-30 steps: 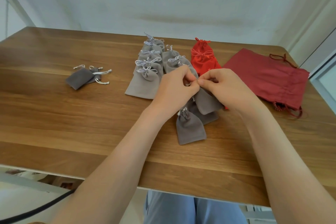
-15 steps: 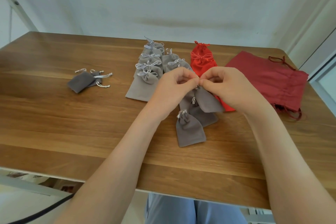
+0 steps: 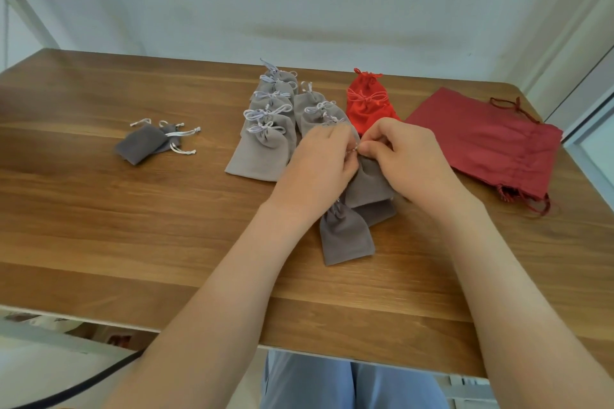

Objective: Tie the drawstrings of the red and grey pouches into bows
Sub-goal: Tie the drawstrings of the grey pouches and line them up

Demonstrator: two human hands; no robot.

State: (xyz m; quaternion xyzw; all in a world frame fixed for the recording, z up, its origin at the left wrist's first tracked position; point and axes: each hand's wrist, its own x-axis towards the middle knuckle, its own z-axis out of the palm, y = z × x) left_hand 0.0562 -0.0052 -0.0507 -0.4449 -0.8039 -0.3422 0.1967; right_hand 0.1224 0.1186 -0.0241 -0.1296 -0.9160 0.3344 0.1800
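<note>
Barely shifted: left hand [image 3: 319, 163], right hand [image 3: 407, 159] both pinch drawstring [image 3: 356, 149] atop grey pouch [image 3: 368, 184]. Advice: keep loops equal, tension steady, knot snug against neck.

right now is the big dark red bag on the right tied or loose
Loose: the dark red bag lies flat, its cords trailing with no bow.

1. The left forearm [image 3: 232, 292] is bare and runs from 7 o'clock toward 1 o'clock.
2. The right forearm [image 3: 498, 276] is bare and runs from 5 o'clock toward 11 o'clock.
3. The left hand [image 3: 319, 169] lies back up, its fingers curled and the tips turned toward 3 o'clock.
4. The right hand [image 3: 408, 163] sits at its 3 o'clock, back up, its fingers curled toward 9 o'clock.
5. The fingertips of both hands meet and pinch a cord [image 3: 355, 150].
</note>
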